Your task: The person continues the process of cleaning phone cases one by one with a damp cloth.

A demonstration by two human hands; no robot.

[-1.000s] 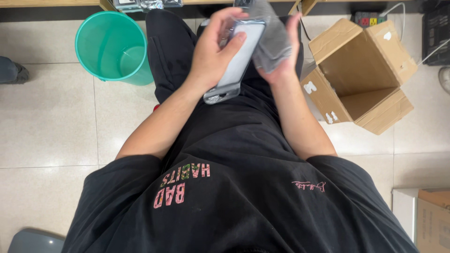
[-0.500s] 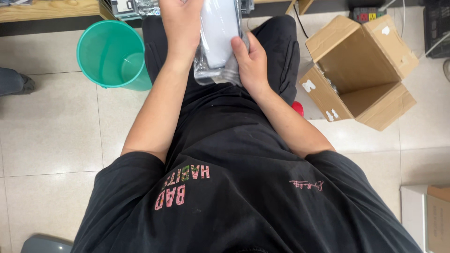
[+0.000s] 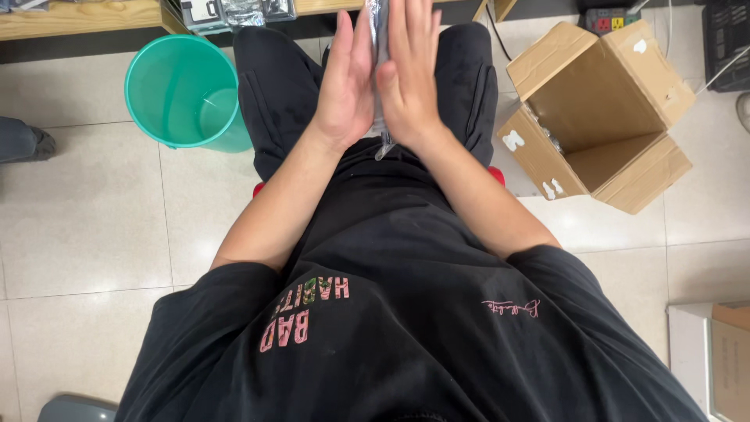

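Note:
I sit in black clothes and look down at my lap. My left hand [image 3: 344, 86] and my right hand [image 3: 410, 74] are pressed flat, palm to palm, with fingers straight. Between them is a thin silvery plastic bag [image 3: 378, 47] that holds a flat device. Only its edge shows, at the top between the fingers and as a small corner [image 3: 382, 147] below the wrists. Both hands hover over my knees.
A green plastic bucket [image 3: 183, 90] stands on the tiled floor to my left. An open cardboard box [image 3: 598, 109] lies on its side to my right. A wooden table edge [image 3: 78, 17] with bagged items runs along the top. Another box [image 3: 715, 359] sits at the lower right.
A second ago my left hand slid a flat light device into the bag held by my right hand. Now both palms squeeze the bag edge-on between them.

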